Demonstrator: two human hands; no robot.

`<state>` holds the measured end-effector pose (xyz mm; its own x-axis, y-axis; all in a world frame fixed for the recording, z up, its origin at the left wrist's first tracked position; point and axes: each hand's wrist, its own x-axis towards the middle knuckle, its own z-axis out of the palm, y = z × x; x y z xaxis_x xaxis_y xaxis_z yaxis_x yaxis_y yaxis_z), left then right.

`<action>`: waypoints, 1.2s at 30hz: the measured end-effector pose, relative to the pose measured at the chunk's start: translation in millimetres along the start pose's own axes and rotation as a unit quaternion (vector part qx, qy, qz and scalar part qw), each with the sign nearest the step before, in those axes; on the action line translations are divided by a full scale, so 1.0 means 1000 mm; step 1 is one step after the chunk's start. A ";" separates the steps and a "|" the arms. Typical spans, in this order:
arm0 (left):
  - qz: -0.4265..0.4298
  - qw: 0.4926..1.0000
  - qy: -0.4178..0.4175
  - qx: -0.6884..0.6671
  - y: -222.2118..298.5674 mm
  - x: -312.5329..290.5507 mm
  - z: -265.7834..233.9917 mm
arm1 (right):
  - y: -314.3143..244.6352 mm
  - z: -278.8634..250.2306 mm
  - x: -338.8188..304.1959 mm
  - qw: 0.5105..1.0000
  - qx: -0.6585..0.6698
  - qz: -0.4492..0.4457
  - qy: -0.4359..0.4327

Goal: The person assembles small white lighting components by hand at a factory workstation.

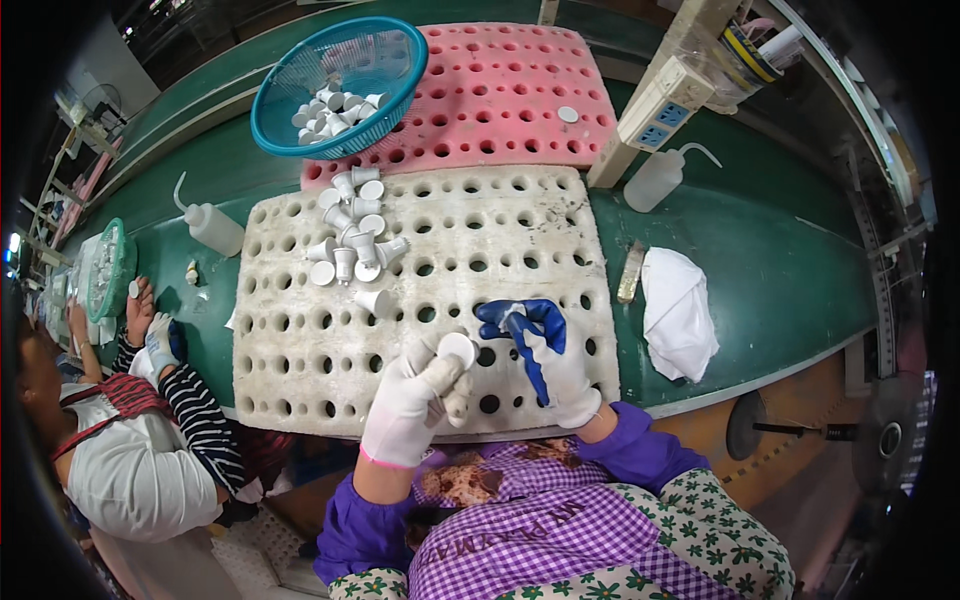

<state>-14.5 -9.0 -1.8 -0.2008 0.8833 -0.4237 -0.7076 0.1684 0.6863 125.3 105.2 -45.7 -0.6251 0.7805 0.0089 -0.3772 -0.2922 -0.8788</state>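
My left hand (412, 400), in a white glove, is closed around a small white plastic part whose round flat face (458, 350) points up. Close beside it on the right, my right hand (545, 355) wears a blue-coated white glove. Its thumb and fingers are pinched together, and what sits between them is too small to make out. Both hands are over the near part of a white foam board (455, 285) with rows of holes. Beyond my left hand lies a loose pile of white cup-shaped plastic parts (345, 264), some showing round flat ends.
Behind lies a pink foam board (480, 95), with a blue basket (268, 125) of similar parts on its left. Squeeze bottles (215, 230) (656, 182) flank the boards. A white cloth (678, 315) lies right, below a socket post (660, 115). Another person (140, 465) works at left.
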 end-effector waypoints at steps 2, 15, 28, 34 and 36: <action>-0.008 1.000 -0.008 -0.009 -0.006 -0.001 0.010 | -0.003 0.006 0.000 0.999 -0.014 0.030 0.011; 0.036 0.996 -0.063 -0.050 -0.032 0.003 0.030 | 0.003 0.011 -0.009 0.940 -0.304 -0.147 0.047; 0.036 0.989 -0.116 -0.085 -0.039 0.009 0.025 | 0.003 0.009 -0.004 0.988 -0.052 0.101 0.106; 0.021 0.999 -0.038 -0.001 -0.032 0.003 0.035 | -0.004 0.011 -0.003 0.989 -0.046 0.112 0.080; 0.020 1.000 -0.018 0.014 -0.033 0.004 0.036 | -0.005 0.012 -0.003 0.985 -0.009 0.152 0.083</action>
<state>32.0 4.4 -4.5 -0.2036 0.9046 -0.3745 -0.6807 0.1441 0.7182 120.7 97.8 -35.1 -0.5861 0.7388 -0.3327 -0.1770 -0.5175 -0.8372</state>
